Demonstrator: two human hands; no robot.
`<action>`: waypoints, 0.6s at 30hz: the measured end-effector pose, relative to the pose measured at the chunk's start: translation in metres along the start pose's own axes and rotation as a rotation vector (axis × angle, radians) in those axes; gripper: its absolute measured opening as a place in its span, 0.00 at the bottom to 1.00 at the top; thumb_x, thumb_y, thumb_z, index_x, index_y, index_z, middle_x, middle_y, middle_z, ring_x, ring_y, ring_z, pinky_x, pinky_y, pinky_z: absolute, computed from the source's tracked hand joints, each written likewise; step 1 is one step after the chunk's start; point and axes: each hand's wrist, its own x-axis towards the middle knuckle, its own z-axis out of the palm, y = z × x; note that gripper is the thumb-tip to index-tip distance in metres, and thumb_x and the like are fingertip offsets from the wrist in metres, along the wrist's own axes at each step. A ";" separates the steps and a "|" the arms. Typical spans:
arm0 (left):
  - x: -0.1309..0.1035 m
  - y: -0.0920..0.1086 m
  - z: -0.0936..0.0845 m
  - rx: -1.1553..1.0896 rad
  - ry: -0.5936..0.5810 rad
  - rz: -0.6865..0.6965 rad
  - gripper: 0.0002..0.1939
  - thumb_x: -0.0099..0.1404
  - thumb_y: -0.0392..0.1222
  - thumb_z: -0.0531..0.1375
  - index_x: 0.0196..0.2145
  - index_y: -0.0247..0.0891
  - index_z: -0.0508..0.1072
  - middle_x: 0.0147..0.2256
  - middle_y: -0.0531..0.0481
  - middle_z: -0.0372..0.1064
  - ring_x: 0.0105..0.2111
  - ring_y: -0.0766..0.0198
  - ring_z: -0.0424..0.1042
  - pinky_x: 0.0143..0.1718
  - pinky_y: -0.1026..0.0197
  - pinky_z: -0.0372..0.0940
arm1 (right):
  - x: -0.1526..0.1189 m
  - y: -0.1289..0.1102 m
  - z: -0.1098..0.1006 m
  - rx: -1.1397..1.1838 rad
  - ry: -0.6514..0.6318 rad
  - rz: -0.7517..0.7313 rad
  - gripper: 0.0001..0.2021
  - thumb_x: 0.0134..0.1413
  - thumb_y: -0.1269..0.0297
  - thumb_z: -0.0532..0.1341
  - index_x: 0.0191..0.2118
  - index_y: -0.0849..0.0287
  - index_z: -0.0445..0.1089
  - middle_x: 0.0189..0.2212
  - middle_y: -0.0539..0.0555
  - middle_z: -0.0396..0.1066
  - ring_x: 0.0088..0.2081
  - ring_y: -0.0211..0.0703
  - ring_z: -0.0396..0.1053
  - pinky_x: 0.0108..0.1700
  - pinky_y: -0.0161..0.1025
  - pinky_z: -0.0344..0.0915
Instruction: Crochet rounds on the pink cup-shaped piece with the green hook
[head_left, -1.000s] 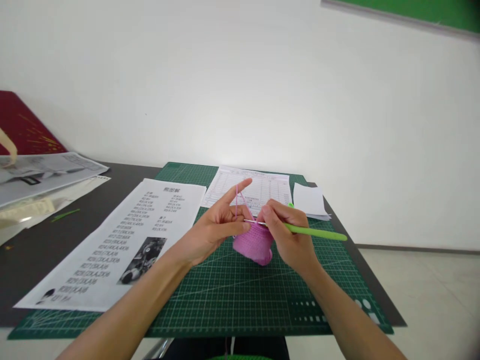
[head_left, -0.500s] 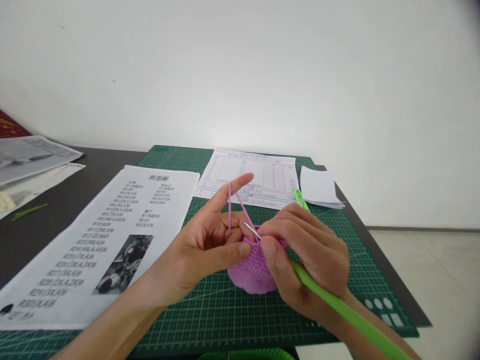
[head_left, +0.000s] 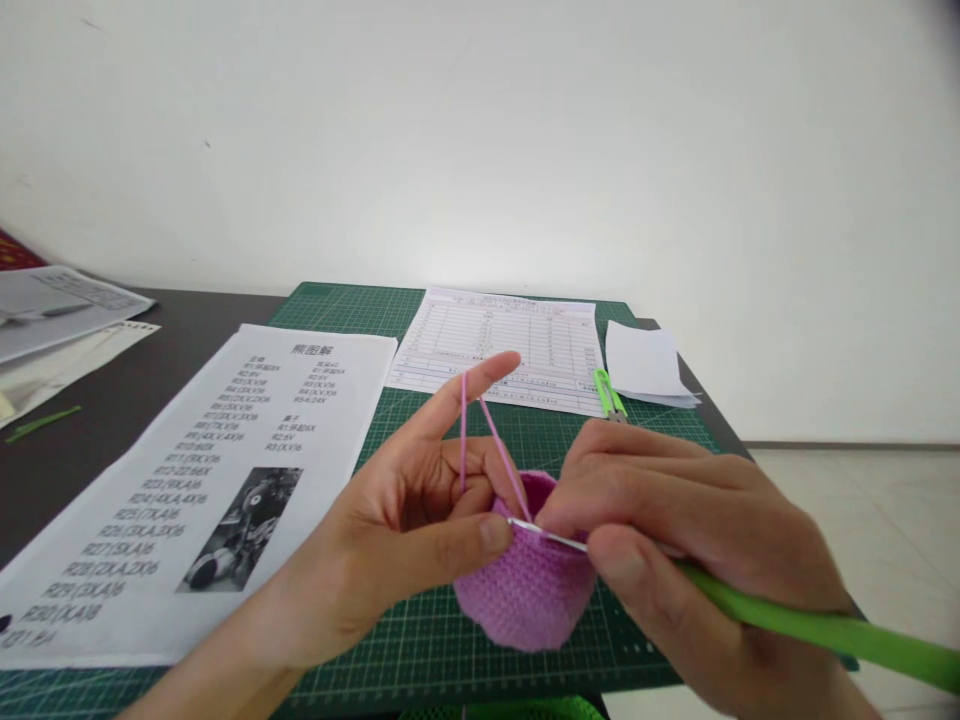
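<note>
A pink crocheted cup-shaped piece (head_left: 525, 595) hangs over the mat, its opening facing up. My left hand (head_left: 427, 510) pinches its rim between thumb and fingers, with the index finger stretched out. Pink yarn (head_left: 496, 440) loops over that finger and runs down to the rim. My right hand (head_left: 690, 540) grips a crochet hook (head_left: 795, 618) with a thick green handle. The hook's silver shaft lies across the rim, its tip by my left thumb. Fingers partly cover the far side of the opening.
Below lies a green cutting mat (head_left: 375, 640) on a dark table (head_left: 202, 325). A printed pattern sheet (head_left: 195, 480) is at left, a printed table form (head_left: 487, 345) behind, white paper slips (head_left: 646, 362) and a green snips-like tool (head_left: 609, 395) at right. Green scraps (head_left: 41, 423) lie far left.
My right hand has moved right and slightly down, and the hook now lies flatter, with more of its shaft showing. The crocheted piece has tilted, showing its opening and more of its side.
</note>
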 end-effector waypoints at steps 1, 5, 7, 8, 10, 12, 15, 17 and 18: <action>-0.001 0.000 0.000 0.001 -0.003 -0.007 0.39 0.65 0.34 0.65 0.68 0.59 0.57 0.24 0.58 0.57 0.23 0.71 0.51 0.25 0.68 0.53 | -0.001 -0.001 -0.002 -0.022 -0.035 0.004 0.09 0.64 0.70 0.57 0.33 0.60 0.72 0.24 0.49 0.71 0.28 0.35 0.67 0.29 0.36 0.68; -0.002 -0.002 0.002 -0.035 -0.030 -0.019 0.37 0.66 0.33 0.64 0.67 0.61 0.58 0.27 0.57 0.62 0.22 0.72 0.50 0.24 0.69 0.52 | 0.004 -0.004 -0.008 -0.180 -0.139 -0.067 0.11 0.67 0.69 0.55 0.35 0.55 0.72 0.25 0.50 0.75 0.27 0.38 0.71 0.28 0.36 0.73; -0.002 -0.002 0.003 -0.060 -0.044 -0.024 0.37 0.67 0.32 0.64 0.66 0.62 0.59 0.30 0.56 0.66 0.22 0.73 0.52 0.24 0.70 0.52 | 0.010 -0.008 -0.009 -0.246 -0.126 -0.131 0.13 0.66 0.70 0.54 0.34 0.51 0.74 0.24 0.51 0.76 0.25 0.40 0.73 0.27 0.37 0.74; -0.002 -0.002 0.003 -0.058 -0.044 -0.026 0.37 0.67 0.32 0.64 0.66 0.62 0.59 0.31 0.56 0.66 0.23 0.72 0.52 0.24 0.70 0.52 | 0.012 -0.011 -0.009 -0.278 -0.102 -0.163 0.13 0.66 0.69 0.55 0.34 0.50 0.75 0.23 0.51 0.76 0.23 0.40 0.73 0.25 0.37 0.74; -0.002 -0.003 0.004 -0.026 -0.032 -0.039 0.36 0.67 0.33 0.64 0.65 0.64 0.60 0.29 0.56 0.64 0.23 0.72 0.52 0.25 0.69 0.53 | 0.017 -0.017 -0.008 -0.342 -0.052 -0.234 0.12 0.66 0.63 0.57 0.33 0.48 0.76 0.20 0.51 0.76 0.19 0.40 0.71 0.20 0.35 0.72; -0.004 -0.004 0.004 0.014 -0.003 -0.050 0.36 0.67 0.35 0.64 0.65 0.65 0.59 0.25 0.58 0.58 0.23 0.70 0.51 0.25 0.67 0.52 | 0.018 -0.021 -0.008 -0.416 -0.008 -0.291 0.13 0.66 0.58 0.58 0.31 0.49 0.77 0.16 0.50 0.73 0.14 0.39 0.66 0.16 0.35 0.68; -0.006 -0.008 0.006 0.052 0.019 -0.037 0.39 0.66 0.35 0.65 0.66 0.67 0.56 0.24 0.59 0.53 0.23 0.68 0.50 0.23 0.65 0.50 | 0.015 -0.022 -0.005 -0.535 0.037 -0.325 0.13 0.66 0.60 0.58 0.30 0.50 0.76 0.16 0.50 0.74 0.13 0.39 0.65 0.17 0.38 0.69; -0.006 -0.011 0.007 0.101 0.055 -0.004 0.39 0.67 0.35 0.64 0.67 0.67 0.54 0.25 0.58 0.56 0.22 0.69 0.49 0.22 0.65 0.49 | 0.011 -0.018 -0.002 -0.613 0.054 -0.330 0.13 0.64 0.67 0.59 0.28 0.51 0.75 0.19 0.50 0.77 0.16 0.40 0.66 0.18 0.39 0.68; -0.005 -0.012 0.008 0.138 0.077 0.022 0.38 0.67 0.35 0.64 0.66 0.68 0.55 0.25 0.58 0.57 0.22 0.69 0.50 0.21 0.65 0.49 | 0.009 -0.015 -0.001 -0.645 0.050 -0.323 0.13 0.62 0.70 0.59 0.27 0.52 0.74 0.20 0.51 0.77 0.17 0.40 0.67 0.18 0.40 0.67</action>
